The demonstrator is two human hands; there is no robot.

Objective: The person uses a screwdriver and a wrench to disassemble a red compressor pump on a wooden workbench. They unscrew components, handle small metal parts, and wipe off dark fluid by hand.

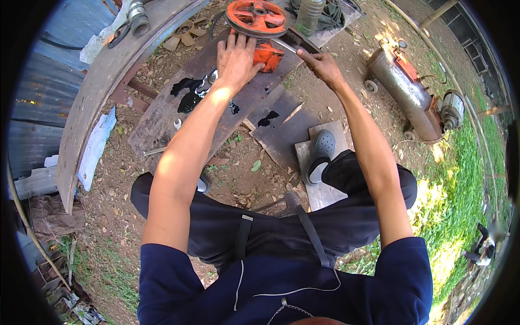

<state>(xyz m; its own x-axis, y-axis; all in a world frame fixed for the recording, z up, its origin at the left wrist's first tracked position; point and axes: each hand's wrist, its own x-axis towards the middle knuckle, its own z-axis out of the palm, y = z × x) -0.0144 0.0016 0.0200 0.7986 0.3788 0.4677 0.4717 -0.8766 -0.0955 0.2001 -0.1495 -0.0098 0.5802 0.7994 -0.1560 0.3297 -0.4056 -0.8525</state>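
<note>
An orange compressor pump (269, 56) with a large spoked pulley wheel (279, 20) rests on a dark, oil-stained wooden board. My left hand (237, 60) grips the pump's body from the left, just below the wheel, with its thumb on the near side. My right hand (323, 68) is closed around the near end of a silver wrench (285, 46). The wrench slants up toward the pump, and its far end is hidden below the wheel. Black oil (189, 100) is pooled on the board (141, 132) left of my left forearm.
An open-ended wrench (177, 124) and a bolt-like metal piece (163, 140) lie on the board. A plastic bottle (310, 17) stands beyond my right hand. To the right sits a metal air tank (403, 89) with a motor. A curved wooden plank (89, 116) runs along the left.
</note>
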